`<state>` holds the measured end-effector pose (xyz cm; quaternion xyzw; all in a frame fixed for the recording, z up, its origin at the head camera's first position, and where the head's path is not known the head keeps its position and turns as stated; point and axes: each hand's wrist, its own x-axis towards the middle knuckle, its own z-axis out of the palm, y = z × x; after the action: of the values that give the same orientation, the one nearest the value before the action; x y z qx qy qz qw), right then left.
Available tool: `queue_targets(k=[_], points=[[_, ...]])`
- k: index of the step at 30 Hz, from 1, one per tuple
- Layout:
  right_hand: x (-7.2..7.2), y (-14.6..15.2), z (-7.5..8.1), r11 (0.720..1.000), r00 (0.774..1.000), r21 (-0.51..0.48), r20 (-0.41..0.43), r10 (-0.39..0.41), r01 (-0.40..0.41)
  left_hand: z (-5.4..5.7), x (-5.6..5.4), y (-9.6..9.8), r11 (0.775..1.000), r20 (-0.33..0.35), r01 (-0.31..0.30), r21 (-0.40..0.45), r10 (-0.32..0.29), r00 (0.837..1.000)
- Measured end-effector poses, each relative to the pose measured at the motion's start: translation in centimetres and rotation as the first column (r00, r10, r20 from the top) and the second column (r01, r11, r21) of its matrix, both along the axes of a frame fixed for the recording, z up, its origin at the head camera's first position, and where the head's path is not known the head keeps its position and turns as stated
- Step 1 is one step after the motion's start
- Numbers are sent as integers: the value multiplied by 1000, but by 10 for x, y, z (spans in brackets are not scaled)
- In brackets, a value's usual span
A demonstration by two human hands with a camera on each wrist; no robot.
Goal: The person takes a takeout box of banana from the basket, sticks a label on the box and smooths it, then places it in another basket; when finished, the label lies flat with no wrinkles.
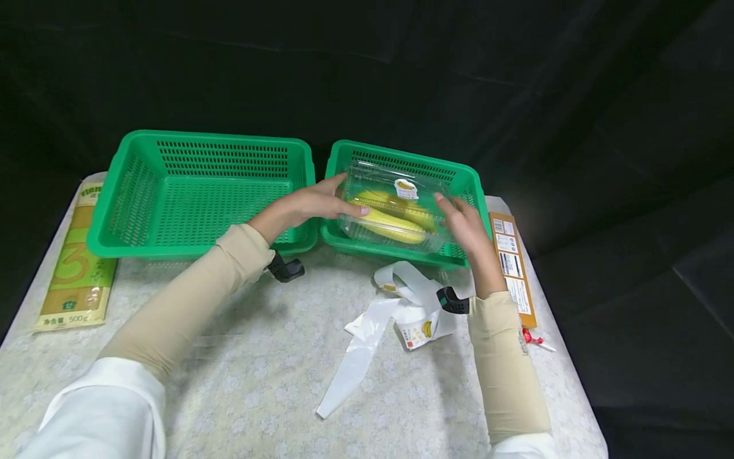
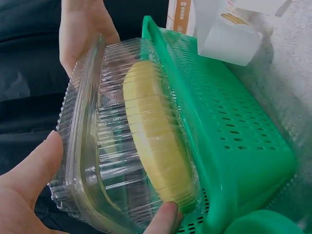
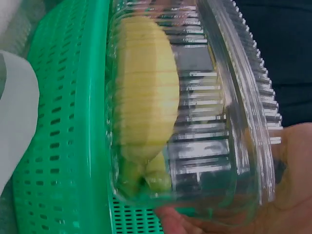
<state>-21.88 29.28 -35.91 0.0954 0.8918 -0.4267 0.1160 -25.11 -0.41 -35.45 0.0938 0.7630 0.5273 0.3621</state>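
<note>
Both hands hold a clear plastic clamshell box (image 1: 373,175) at the mouth of the right green basket (image 1: 401,153). Yellow bananas (image 1: 392,227) lie inside it, and a small banana sticker (image 1: 406,189) is on its lid. My left hand (image 1: 315,203) grips the left end, with the thumb on top. At the opposite end, my right hand (image 1: 467,229) holds the box, some of its fingers hidden behind it. In the left wrist view, the box (image 2: 117,161) is tilted over the basket rim (image 2: 195,126). The right wrist view shows one banana (image 3: 146,87) through the ribbed wall.
A larger green basket (image 1: 223,191) stands at the left, beside a green and yellow packet (image 1: 80,261). A crumpled white paper strip (image 1: 358,357) with banana prints lies in front of the right basket. An orange-brown box (image 1: 513,268) and a red-wrapped lollipop (image 1: 533,338) lie along the right edge.
</note>
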Motion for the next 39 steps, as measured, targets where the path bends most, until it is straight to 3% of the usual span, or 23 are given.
queue_targets(k=[8,14,20,29,39], points=[[-9,-1,-25,997,996,48,69,56,-59,-6,-4,0,998,-14,-12,-62,11,1000],[-12,-2,-41,999,997,24,67,32,-34,-11,-3,2,997,18,-34,-67,35,999],[-13,4,-45,1000,999,17,40,0,0,-17,-1,14,999,21,-35,-39,36,999],[-17,6,-48,998,998,17,5,-58,58,-31,1,32,997,8,-46,-64,46,999],[-22,6,-58,997,997,49,41,-69,67,-43,1,38,996,28,-53,-68,55,998]])
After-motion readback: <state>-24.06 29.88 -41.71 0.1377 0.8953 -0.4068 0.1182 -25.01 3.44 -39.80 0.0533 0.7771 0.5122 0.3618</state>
